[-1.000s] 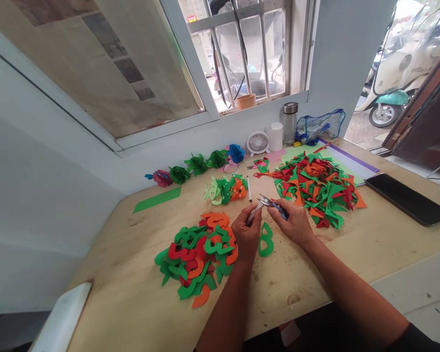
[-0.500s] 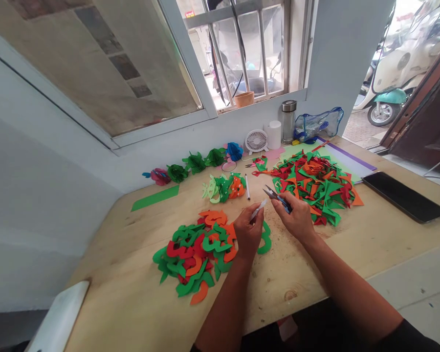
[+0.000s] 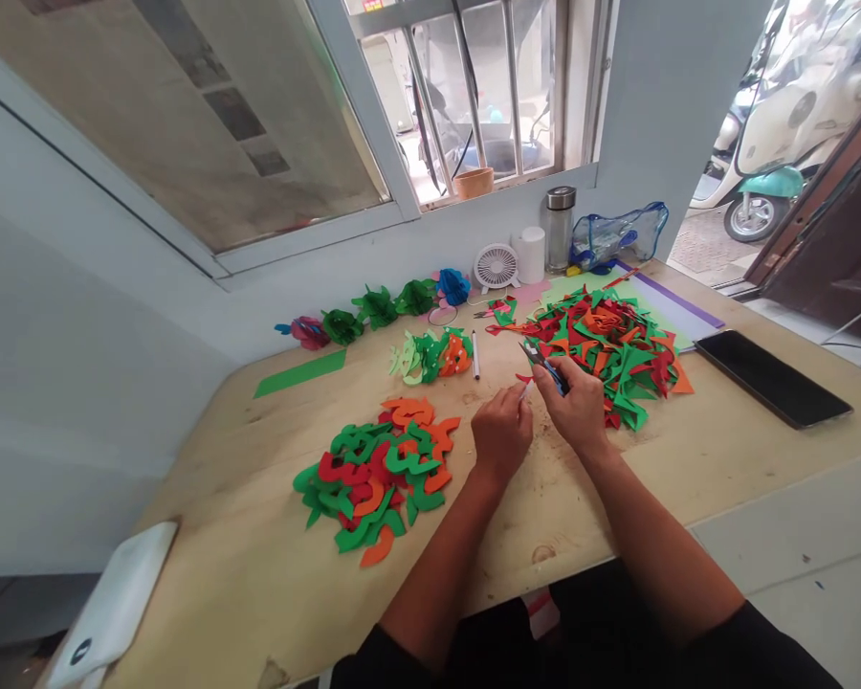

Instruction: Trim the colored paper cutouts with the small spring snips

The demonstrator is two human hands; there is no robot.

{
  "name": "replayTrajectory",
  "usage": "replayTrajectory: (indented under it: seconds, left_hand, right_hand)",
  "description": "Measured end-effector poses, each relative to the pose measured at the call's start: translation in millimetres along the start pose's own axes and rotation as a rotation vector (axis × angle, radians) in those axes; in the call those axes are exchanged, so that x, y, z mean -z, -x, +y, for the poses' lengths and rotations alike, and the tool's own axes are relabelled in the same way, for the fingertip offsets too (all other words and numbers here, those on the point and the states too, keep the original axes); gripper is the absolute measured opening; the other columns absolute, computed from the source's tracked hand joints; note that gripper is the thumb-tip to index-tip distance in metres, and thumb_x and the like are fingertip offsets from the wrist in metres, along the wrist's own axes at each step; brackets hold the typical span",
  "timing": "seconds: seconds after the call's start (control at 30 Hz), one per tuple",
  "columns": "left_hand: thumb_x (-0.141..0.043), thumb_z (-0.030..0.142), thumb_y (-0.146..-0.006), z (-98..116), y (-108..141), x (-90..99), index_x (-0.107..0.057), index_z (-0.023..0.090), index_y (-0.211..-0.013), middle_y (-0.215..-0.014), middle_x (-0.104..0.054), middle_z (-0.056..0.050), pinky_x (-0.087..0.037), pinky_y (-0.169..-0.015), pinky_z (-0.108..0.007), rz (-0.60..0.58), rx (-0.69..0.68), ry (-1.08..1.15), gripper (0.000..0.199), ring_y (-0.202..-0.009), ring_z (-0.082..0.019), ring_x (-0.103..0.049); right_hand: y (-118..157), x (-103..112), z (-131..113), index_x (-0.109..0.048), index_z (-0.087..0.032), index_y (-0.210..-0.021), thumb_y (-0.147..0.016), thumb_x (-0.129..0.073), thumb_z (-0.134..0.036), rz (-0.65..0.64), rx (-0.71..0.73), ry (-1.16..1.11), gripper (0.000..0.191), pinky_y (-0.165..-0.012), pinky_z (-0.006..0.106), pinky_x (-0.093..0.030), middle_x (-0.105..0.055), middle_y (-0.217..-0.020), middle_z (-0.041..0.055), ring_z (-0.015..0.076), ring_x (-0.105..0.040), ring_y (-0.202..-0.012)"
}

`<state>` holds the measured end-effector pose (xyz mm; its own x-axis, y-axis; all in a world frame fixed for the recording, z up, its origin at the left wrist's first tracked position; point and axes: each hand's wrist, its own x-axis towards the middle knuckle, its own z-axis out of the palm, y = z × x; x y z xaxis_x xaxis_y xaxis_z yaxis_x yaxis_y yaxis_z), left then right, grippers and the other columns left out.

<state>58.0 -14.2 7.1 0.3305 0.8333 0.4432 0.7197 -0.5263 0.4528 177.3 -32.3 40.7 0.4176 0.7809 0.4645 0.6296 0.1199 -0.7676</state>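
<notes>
My left hand [image 3: 502, 435] pinches a small folded piece of paper [image 3: 524, 378], red at its upper edge with a white side showing. Its fingers cover most of the paper. In my right hand [image 3: 578, 402] is a small pair of scissors [image 3: 554, 373] with dark handles, the blades pointing up and left just above the paper. To the left of my hands lies a pile of curved, wavy paper cutouts [image 3: 373, 469] in green, red and orange. Beyond my right hand spreads a heap of pointed paper scraps [image 3: 638, 368] in the same colours.
A marker [image 3: 475, 356] lies beside dotted paper pieces [image 3: 453, 356]. Along the wall stand paper flowers [image 3: 377, 306], a small fan [image 3: 496, 266], a white cylinder [image 3: 531, 255] and a glass bottle [image 3: 560, 230]. A phone [image 3: 771, 378] lies at right, a green strip [image 3: 299, 373] at left.
My left hand has turned and come closer to the scissors. Red now shows on the paper it holds. The green cutout beside that hand no longer shows. The whole view has shifted slightly.
</notes>
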Motion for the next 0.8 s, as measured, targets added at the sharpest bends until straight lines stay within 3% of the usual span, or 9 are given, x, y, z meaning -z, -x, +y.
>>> replayTrajectory:
  seconds: [0.33,0.47,0.53,0.6,0.7,0.8]
  left_hand:
    - [-0.048,0.015,-0.08,33,-7,1.0,-0.062,0.018,-0.091,-0.087,-0.068,-0.008,-0.045,-0.077,-0.031,-0.332,0.006,-0.011,0.018,-0.086,-0.021,-0.062]
    - [-0.051,0.016,-0.078,23,-1,11.1,-0.062,0.02,-0.099,-0.091,-0.068,-0.004,-0.044,-0.077,-0.029,-0.302,0.025,0.114,0.023,-0.086,-0.018,-0.061]
    - [-0.051,0.016,-0.079,13,6,19.6,-0.061,0.022,-0.104,-0.091,-0.068,-0.002,-0.044,-0.077,-0.028,-0.248,0.105,0.133,0.028,-0.083,-0.016,-0.061]
    - [-0.05,0.018,-0.08,2,15,28.3,-0.063,0.02,-0.097,-0.083,-0.067,-0.002,-0.043,-0.075,-0.028,-0.194,0.213,0.074,0.021,-0.08,-0.015,-0.06]
    - [-0.057,0.027,-0.078,-5,30,37.9,-0.062,0.019,-0.084,-0.077,-0.064,-0.002,-0.041,-0.073,-0.028,-0.222,0.244,-0.028,0.011,-0.077,-0.016,-0.059]
    - [-0.06,0.032,-0.075,-2,41,42.4,-0.059,0.019,-0.083,-0.081,-0.063,-0.004,-0.04,-0.073,-0.03,-0.279,0.204,-0.119,0.016,-0.081,-0.019,-0.057]
  right_hand:
    - [0,2,-1,-0.065,-0.018,-0.085,-0.082,-0.046,-0.055,-0.018,-0.03,-0.015,0.041,-0.06,0.025,-0.04,-0.062,-0.064,0.003,0.0163,-0.055,-0.061]
    - [-1,2,-1,-0.065,-0.018,-0.084,-0.082,-0.046,-0.054,-0.019,-0.035,-0.014,0.041,-0.058,0.024,-0.038,-0.059,-0.061,0.0016,0.0151,-0.052,-0.058]
    - [-1,2,-2,-0.064,-0.017,-0.083,-0.082,-0.046,-0.054,-0.022,-0.032,-0.021,0.041,-0.058,0.024,-0.038,-0.058,-0.06,0.0011,0.0143,-0.051,-0.057]
    - [-1,2,-2,-0.064,-0.017,-0.081,-0.082,-0.046,-0.053,-0.03,-0.022,-0.028,0.04,-0.057,0.023,-0.037,-0.058,-0.06,0.0007,0.0135,-0.05,-0.056]
    - [0,1,-3,-0.064,-0.017,-0.08,-0.082,-0.046,-0.053,-0.035,-0.013,-0.019,0.04,-0.055,0.023,-0.035,-0.055,-0.057,-0.0002,0.0129,-0.049,-0.054]
    - [1,0,-2,-0.064,-0.018,-0.08,-0.082,-0.046,-0.054,-0.041,-0.009,-0.006,0.04,-0.055,0.023,-0.034,-0.053,-0.055,-0.001,0.0131,-0.048,-0.053]
